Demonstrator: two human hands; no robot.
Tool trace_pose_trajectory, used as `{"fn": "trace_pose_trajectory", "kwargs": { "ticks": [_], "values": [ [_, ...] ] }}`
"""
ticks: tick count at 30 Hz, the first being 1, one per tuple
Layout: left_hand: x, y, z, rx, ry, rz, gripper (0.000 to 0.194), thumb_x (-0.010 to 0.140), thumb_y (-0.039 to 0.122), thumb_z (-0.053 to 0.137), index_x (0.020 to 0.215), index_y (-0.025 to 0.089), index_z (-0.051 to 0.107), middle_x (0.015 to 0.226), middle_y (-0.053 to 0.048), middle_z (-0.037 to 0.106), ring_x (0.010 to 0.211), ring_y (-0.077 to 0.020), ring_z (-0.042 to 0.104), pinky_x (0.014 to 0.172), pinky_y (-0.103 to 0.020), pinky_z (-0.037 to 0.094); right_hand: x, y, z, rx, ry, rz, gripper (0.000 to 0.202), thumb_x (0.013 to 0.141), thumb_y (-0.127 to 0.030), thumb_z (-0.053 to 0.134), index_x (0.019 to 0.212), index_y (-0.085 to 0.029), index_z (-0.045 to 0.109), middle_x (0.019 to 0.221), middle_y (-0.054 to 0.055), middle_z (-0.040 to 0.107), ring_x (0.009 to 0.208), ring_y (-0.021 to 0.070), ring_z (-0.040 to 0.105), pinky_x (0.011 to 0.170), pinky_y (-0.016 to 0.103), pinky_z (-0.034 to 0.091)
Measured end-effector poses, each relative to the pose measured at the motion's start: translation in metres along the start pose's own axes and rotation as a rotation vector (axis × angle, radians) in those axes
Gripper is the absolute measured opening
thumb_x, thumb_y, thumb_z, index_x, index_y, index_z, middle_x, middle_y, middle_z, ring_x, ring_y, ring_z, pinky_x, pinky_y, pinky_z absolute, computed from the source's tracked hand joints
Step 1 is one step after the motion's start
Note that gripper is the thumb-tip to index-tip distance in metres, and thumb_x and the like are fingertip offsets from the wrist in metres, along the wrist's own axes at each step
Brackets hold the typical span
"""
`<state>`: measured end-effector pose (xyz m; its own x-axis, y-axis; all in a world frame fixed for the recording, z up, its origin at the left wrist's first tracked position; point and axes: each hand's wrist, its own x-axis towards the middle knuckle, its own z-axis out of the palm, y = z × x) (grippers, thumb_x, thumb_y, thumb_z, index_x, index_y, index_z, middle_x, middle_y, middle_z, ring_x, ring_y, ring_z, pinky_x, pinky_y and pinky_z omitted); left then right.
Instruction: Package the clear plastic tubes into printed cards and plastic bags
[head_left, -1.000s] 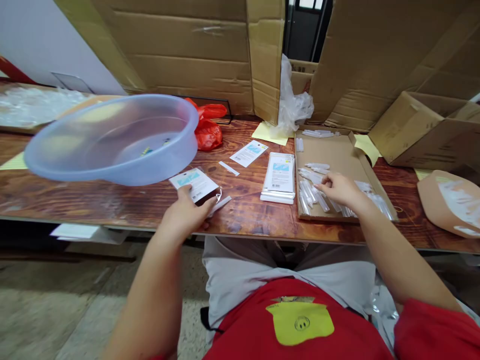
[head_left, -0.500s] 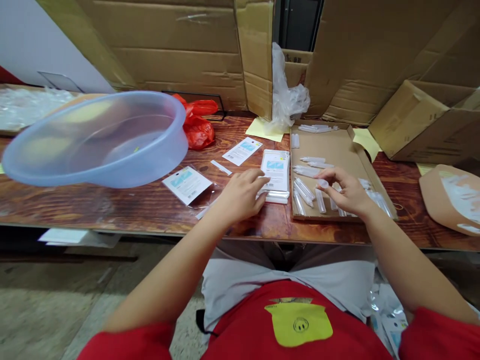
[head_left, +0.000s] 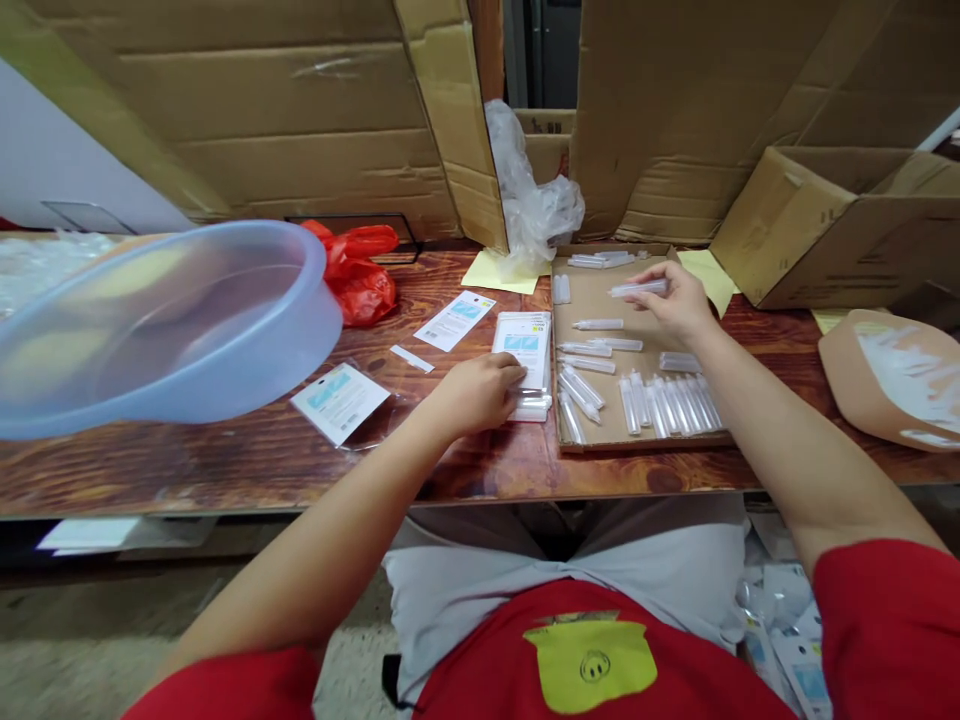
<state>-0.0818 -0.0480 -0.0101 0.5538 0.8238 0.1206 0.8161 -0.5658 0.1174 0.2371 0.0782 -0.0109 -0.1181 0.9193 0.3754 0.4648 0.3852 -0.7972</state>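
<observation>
My right hand [head_left: 671, 300] is closed around a clear plastic tube [head_left: 637, 288] with a narrow tip, held nearly level above a shallow cardboard tray [head_left: 600, 432]. More tubes [head_left: 679, 405] lie in that tray, several lined up side by side along its near edge and others in small groups at the left. My left hand [head_left: 484, 392] has its fingers drawn together at the left edge of a stack of clear bags with printed cards [head_left: 525, 345], pinching the edge of a bag. The fingertips are partly hidden.
A large translucent blue basin [head_left: 300, 330] stands at the left, beside a red plastic bag [head_left: 360, 280]. Single cards [head_left: 456, 320] and a white strip [head_left: 412, 359] lie left of the stack. An open carton [head_left: 802, 240] and a tan container [head_left: 855, 380] stand at the right.
My right hand has moved away from me, from the tray's near side to its far part, with a tube in it. My left hand's spread fingers have drawn together at the stack.
</observation>
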Motion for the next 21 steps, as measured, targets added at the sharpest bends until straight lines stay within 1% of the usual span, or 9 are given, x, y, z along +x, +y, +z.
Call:
{"fn": "trace_pose_trajectory", "kwargs": {
  "ticks": [2, 5, 9, 11, 13, 15, 17, 19, 21],
  "values": [
    [0.001, -0.001, 0.004, -0.010, 0.045, -0.027, 0.047, 0.082, 0.014, 0.050, 0.123, 0.010, 0.073, 0.115, -0.016, 0.071, 0.107, -0.0301, 0.069, 0.098, -0.045, 0.057, 0.009, 0.002, 0.014, -0.163, -0.087, 0.021, 0.024, 0.080, -0.032, 0.069, 0.099, -0.021, 0.059, 0.106, 0.006, 0.072, 0.091, 0.0203, 0.068, 0.085, 0.037, 0.056],
    [0.000, -0.004, 0.011, -0.140, 0.192, -0.125, 0.045, 0.085, 0.016, 0.049, 0.122, 0.013, 0.074, 0.115, -0.015, 0.069, 0.111, -0.0280, 0.065, 0.104, -0.047, 0.053, 0.006, 0.008, 0.026, -0.302, -0.211, 0.047, 0.022, 0.073, -0.025, 0.073, 0.092, -0.021, 0.063, 0.095, 0.004, 0.073, 0.088, 0.0233, 0.067, 0.087, 0.038, 0.053],
    [-0.004, -0.002, 0.017, -0.342, 0.385, -0.358, 0.036, 0.085, 0.019, 0.056, 0.112, 0.025, 0.079, 0.129, -0.011, 0.057, 0.127, -0.0285, 0.054, 0.114, -0.053, 0.044, -0.005, 0.018, 0.024, -0.357, -0.244, 0.051, 0.025, 0.071, -0.022, 0.075, 0.092, -0.021, 0.064, 0.097, 0.006, 0.074, 0.091, 0.0256, 0.066, 0.087, 0.038, 0.050],
    [-0.006, 0.001, 0.017, -0.468, 0.402, -0.483, 0.037, 0.086, 0.023, 0.057, 0.116, 0.026, 0.078, 0.137, -0.011, 0.049, 0.134, -0.0293, 0.049, 0.113, -0.051, 0.046, -0.006, 0.019, 0.021, -0.378, -0.244, 0.050, 0.024, 0.072, -0.020, 0.074, 0.094, -0.021, 0.064, 0.096, 0.007, 0.074, 0.089, 0.0257, 0.067, 0.085, 0.038, 0.050],
    [-0.009, 0.004, 0.015, -0.596, 0.402, -0.574, 0.041, 0.086, 0.029, 0.059, 0.125, 0.026, 0.074, 0.139, -0.012, 0.047, 0.134, -0.0283, 0.051, 0.108, -0.046, 0.051, -0.007, 0.013, 0.018, -0.390, -0.230, 0.039, 0.021, 0.075, -0.021, 0.072, 0.095, -0.022, 0.064, 0.097, 0.007, 0.074, 0.089, 0.0258, 0.067, 0.085, 0.038, 0.050],
    [-0.011, 0.008, 0.013, -0.700, 0.417, -0.614, 0.050, 0.085, 0.035, 0.062, 0.134, 0.023, 0.068, 0.137, -0.013, 0.052, 0.125, -0.0261, 0.057, 0.106, -0.044, 0.051, -0.009, 0.000, 0.015, -0.393, -0.195, 0.019, 0.018, 0.081, -0.023, 0.068, 0.099, -0.022, 0.065, 0.102, 0.008, 0.074, 0.091, 0.0255, 0.066, 0.086, 0.038, 0.050],
    [-0.013, 0.014, 0.011, -0.833, 0.430, -0.650, 0.061, 0.085, 0.038, 0.065, 0.143, 0.020, 0.059, 0.131, -0.014, 0.060, 0.109, -0.0230, 0.064, 0.098, -0.041, 0.055, -0.016, -0.019, 0.012, -0.383, -0.132, -0.023, 0.018, 0.086, -0.025, 0.064, 0.103, -0.022, 0.066, 0.107, 0.009, 0.073, 0.093, 0.0248, 0.066, 0.086, 0.038, 0.051],
    [-0.015, 0.020, 0.009, -1.001, 0.420, -0.695, 0.069, 0.085, 0.037, 0.066, 0.149, 0.018, 0.051, 0.122, -0.014, 0.067, 0.091, -0.0195, 0.067, 0.080, -0.034, 0.058, -0.027, -0.041, 0.010, -0.352, -0.062, -0.113, 0.019, 0.085, -0.026, 0.064, 0.103, -0.021, 0.068, 0.105, 0.009, 0.072, 0.090, 0.0238, 0.065, 0.082, 0.036, 0.051],
    [-0.015, 0.026, 0.008, -1.152, 0.408, -0.734, 0.069, 0.085, 0.034, 0.065, 0.150, 0.018, 0.048, 0.111, -0.012, 0.072, 0.078, -0.0165, 0.068, 0.064, -0.026, 0.054, -0.038, -0.062, 0.010, -0.314, -0.026, -0.234, 0.018, 0.081, -0.023, 0.065, 0.099, -0.020, 0.071, 0.099, 0.008, 0.071, 0.087, 0.0229, 0.064, 0.077, 0.034, 0.050]
  ]
}}
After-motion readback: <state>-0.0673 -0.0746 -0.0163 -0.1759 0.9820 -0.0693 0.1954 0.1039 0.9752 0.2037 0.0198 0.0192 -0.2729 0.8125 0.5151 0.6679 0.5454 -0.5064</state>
